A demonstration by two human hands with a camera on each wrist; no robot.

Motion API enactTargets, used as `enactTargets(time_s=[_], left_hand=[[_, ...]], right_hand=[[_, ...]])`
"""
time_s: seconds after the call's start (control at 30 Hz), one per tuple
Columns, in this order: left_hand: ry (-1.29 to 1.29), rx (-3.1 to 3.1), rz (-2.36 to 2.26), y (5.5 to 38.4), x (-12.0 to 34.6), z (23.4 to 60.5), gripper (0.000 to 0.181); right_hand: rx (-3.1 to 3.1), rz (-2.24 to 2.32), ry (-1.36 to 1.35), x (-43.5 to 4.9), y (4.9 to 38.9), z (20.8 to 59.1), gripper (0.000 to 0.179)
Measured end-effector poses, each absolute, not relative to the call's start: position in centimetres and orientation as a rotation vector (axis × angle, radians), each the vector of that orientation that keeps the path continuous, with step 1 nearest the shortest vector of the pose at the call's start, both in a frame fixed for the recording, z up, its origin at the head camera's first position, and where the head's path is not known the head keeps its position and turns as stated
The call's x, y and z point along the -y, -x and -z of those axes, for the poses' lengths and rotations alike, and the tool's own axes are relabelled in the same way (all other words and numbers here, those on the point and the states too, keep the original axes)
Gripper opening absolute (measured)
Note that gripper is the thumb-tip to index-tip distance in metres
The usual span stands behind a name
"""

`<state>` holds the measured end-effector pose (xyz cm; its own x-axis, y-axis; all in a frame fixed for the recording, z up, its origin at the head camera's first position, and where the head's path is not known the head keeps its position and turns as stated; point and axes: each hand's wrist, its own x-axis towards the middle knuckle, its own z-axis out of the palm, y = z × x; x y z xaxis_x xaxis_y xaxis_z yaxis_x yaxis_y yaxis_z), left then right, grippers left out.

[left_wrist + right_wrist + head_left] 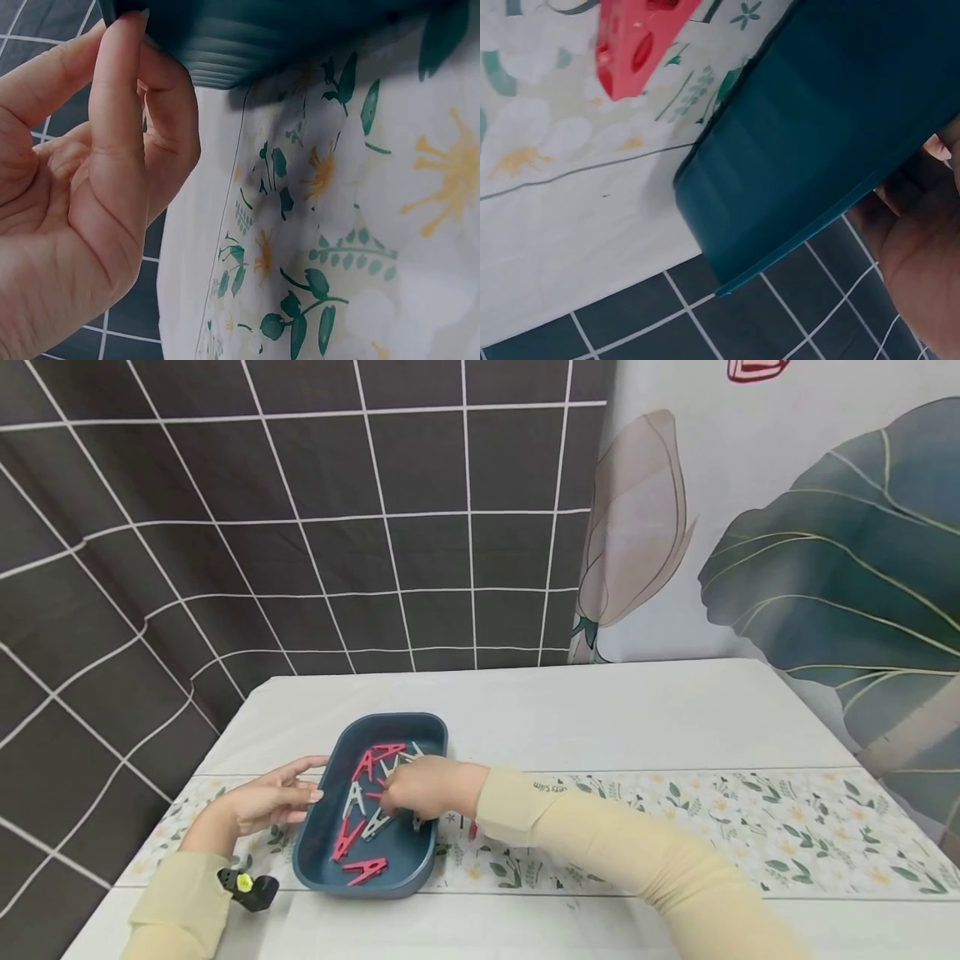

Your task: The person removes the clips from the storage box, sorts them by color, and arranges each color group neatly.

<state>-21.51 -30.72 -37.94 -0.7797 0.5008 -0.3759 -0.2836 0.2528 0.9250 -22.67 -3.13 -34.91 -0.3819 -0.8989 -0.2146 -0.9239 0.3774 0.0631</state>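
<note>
A dark blue basin (390, 883) stands on the table, with several red and pale clothespins inside, among them a red clothespin (365, 870) near its front end. At the basin's left rim, my left hand (266, 797) holds the edge with its fingertips. The left wrist view shows those fingers (120, 90) bent up against the rim. My right hand (423, 787) reaches over the right wall into the basin, down among the clothespins. Its fingertips are hidden, so a grip there cannot be made out. Outside the basin, below my right wrist, lies another red clothespin (634, 49).
A white table (600, 710) carries a floral strip (675, 827) across its middle. Behind it hang a dark gridded cloth (420, 552) and a leaf-printed curtain (847, 568). A small black device (255, 892) sits on my left wrist.
</note>
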Motion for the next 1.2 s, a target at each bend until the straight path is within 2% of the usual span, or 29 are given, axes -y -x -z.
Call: enactTargets(time_s=[0.23,0.47,0.83,1.2], left_hand=[[-0.18,-1.855,-1.599,21.7,30.6,37.8,0.074],[-0.165,-1.837,-1.612,21.6,30.6,37.7,0.074],[-0.145,-1.883,-1.582,21.4,30.1,37.7,0.074],[-0.144,-1.893,-1.576,21.3,30.2,37.5,0.076]], right_hand=[[-2.524,-0.435,1.62,4.1,22.0,35.5,0.015],[-2.558,-0.546,1.5,4.9,21.5,35.8,0.013],[-2.592,-0.884,1.48,5.8,20.9,36.6,0.016],[-2.567,-0.788,1.719,5.3,21.5,36.3,0.012]])
